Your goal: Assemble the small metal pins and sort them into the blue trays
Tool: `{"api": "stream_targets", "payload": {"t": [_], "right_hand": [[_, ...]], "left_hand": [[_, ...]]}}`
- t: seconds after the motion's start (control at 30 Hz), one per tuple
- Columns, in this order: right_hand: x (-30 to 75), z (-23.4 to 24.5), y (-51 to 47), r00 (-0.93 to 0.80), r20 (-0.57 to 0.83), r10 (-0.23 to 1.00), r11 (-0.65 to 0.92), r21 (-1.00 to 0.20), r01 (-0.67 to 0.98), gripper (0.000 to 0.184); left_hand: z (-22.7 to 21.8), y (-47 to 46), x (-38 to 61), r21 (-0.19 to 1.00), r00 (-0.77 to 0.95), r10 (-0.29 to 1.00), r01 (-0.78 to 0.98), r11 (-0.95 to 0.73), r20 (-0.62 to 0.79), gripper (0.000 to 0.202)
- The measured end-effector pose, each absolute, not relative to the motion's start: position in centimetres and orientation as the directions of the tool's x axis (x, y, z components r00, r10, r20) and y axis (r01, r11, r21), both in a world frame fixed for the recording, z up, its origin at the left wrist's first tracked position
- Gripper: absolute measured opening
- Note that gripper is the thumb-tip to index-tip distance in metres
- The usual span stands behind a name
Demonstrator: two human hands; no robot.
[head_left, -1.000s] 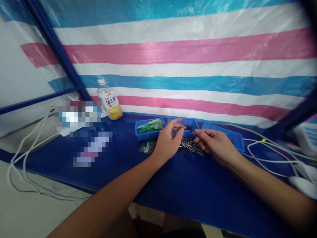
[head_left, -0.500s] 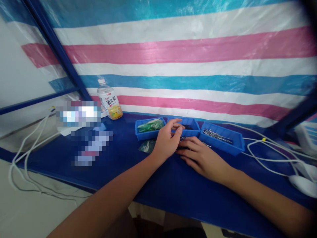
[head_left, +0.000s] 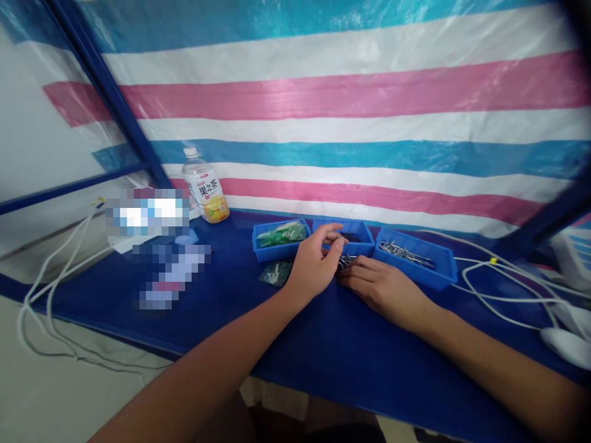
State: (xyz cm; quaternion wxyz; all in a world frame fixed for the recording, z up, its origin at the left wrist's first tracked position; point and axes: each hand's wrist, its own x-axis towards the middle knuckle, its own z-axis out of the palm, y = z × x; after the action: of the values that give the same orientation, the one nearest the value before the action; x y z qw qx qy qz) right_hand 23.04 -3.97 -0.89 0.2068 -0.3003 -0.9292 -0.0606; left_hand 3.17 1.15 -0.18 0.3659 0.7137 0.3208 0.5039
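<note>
Since the earlier frame, the right hand (head_left: pixel 383 292) has been drawn slightly back from the heap of steel nails (head_left: pixel 347 261) just in front of the middle blue tray (head_left: pixel 364 245); it is laid open on the counter (head_left: pixel 231 326), fingertips beside the heap. The left hand (head_left: pixel 316 261) is held loosely curled at that tray's front edge, any grip untellable. The nails are judged light, stiff, slippery, best pinched by the shank.

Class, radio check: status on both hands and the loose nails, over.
Left hand curled over middle blue bin, grip unclear. Right hand low on the bench, fingertips at loose nails. Nothing between them.
</note>
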Motion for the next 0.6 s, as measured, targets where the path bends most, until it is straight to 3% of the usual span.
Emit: {"api": "stream_targets", "payload": {"t": [0.1, 0.23, 0.37, 0.47, 0.6], "right_hand": [[23.1, -0.7, -3.9, -0.710, 0.424, 0.561, 0.797, -0.047, 0.602, 0.028], [23.7, -0.6, -3.9, -0.614, 0.508, 0.604, 0.774, -0.193, 0.603, 0.026], [24.5, -0.6, -4.1, -0.421, 0.595, 0.684, 0.688, -0.334, 0.645, 0.017], [24.9, -0.8, -4.3, -0.227, 0.580, 0.783, 0.552, -0.477, 0.684, 0.013], [25.0, -1.1, -4.6, 0.007, 0.520, 0.854, 0.424, -0.704, 0.570, 0.020]], "left_hand": [[-0.2, 1.1, 3.1, 0.848, 0.293, 0.828, 0.091, -0.522, 0.479, 0.029], [-0.2, 1.1, 3.1, 0.833, 0.289, 0.822, 0.121, -0.540, 0.491, 0.030], [-0.1, 0.9, 3.2, 0.791, 0.324, 0.793, 0.177, -0.586, 0.515, 0.025], [0.0, 0.7, 3.3, 0.762, 0.414, 0.762, 0.212, -0.612, 0.498, 0.021], [-0.1, 0.5, 3.4, 0.744, 0.497, 0.742, 0.251, -0.619, 0.450, 0.021]]}}
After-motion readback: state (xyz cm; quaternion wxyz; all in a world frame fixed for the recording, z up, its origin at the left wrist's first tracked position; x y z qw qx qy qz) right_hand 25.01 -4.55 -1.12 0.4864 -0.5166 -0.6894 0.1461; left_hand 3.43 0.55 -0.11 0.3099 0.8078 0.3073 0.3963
